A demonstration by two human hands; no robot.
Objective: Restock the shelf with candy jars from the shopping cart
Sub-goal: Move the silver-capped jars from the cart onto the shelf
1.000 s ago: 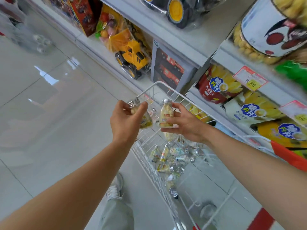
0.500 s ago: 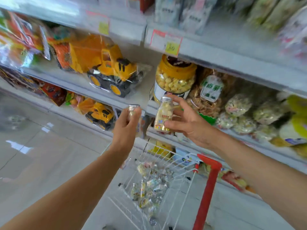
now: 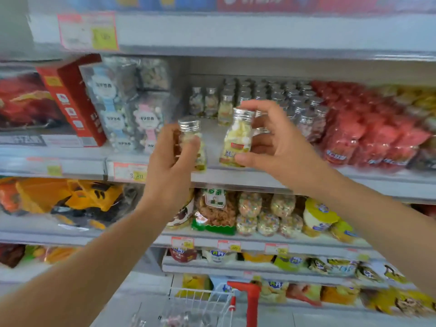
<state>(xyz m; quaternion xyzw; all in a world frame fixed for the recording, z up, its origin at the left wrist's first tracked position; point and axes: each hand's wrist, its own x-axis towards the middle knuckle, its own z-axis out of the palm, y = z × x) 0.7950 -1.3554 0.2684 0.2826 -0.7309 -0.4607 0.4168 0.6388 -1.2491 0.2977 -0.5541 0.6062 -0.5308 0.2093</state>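
Two hands, two held candy jars, one shopping cart.

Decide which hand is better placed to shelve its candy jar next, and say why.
Probably the right hand: its yellow-label jar is higher, nearer the stocked jars and the bare shelf. The left hand holds the other jar lower, at the shelf's edge.
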